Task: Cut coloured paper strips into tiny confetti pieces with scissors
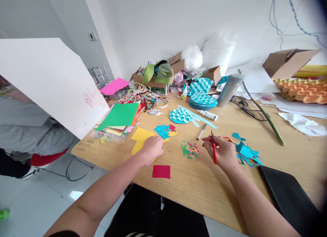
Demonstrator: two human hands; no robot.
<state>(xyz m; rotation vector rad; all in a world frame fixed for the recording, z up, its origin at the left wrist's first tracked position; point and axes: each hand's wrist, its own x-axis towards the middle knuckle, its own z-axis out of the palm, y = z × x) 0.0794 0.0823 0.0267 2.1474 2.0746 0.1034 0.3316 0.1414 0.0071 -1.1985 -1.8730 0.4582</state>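
My right hand (227, 153) is closed around red-handled scissors (214, 153), the blades pointing away from me. My left hand (154, 149) is closed, its fingers curled down over sheets of yellow paper (140, 136); what they grip, if anything, is hidden. Just beyond it lie blue paper cut-outs (162, 131). A dark red paper rectangle (161, 171) rests near the table's front edge. Between my hands is a small heap of green, red and yellow paper bits (189, 149). Blue paper scraps (246, 152) are piled right of my right hand.
Coloured paper sheets (119, 116) are stacked at left below a tilted white board (53, 77). Blue woven discs (203, 99), a metal flask (230, 90) and a glue tube (208, 114) stand or lie behind. A black tablet-like slab (288, 196) is at right. A person (48, 138) sits beyond the board.
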